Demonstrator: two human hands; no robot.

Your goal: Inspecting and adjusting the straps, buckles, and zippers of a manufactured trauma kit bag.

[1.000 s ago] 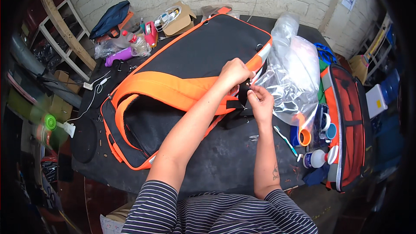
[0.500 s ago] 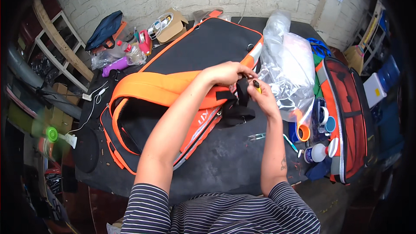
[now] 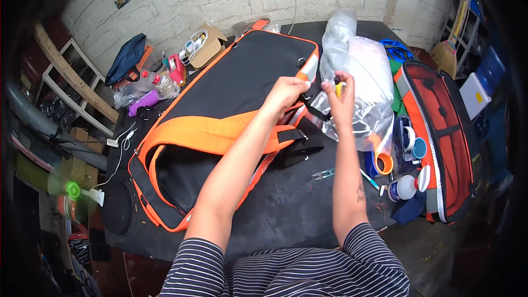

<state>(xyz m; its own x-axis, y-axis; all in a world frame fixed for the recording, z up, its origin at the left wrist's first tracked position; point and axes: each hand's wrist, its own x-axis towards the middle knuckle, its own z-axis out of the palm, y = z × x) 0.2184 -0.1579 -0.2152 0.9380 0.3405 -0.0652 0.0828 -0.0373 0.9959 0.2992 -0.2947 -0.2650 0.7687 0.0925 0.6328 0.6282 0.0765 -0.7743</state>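
A large black backpack [image 3: 242,71] with orange trim lies on the dark table, its padded orange shoulder strap [image 3: 220,130] curving across it. My left hand [image 3: 286,94] is closed at the bag's right edge, thumb and fingers pinching the edge near the orange and silver corner. Just right of it, apart from the bag, my right hand [image 3: 342,102] grips a small yellow-and-black tool [image 3: 339,88] of a kind I cannot make out. Black webbing [image 3: 314,112] hangs off the bag's side below my hands, and a strap end with metal hardware [image 3: 301,142] lies nearer me.
Clear plastic wrapping [image 3: 368,71] lies behind my right hand. A red and black bag [image 3: 434,137] stands at the right, beside a white bottle [image 3: 402,188] and an orange tape roll [image 3: 384,163]. Thread snips [image 3: 323,174] lie nearer me. At the back left is a cardboard box [image 3: 209,49].
My hands have parted: the left shifted to the bag's edge farther from me, while the right rose away with the yellow-and-black tool. The black strap they were both at now hangs lower. The view has shifted.
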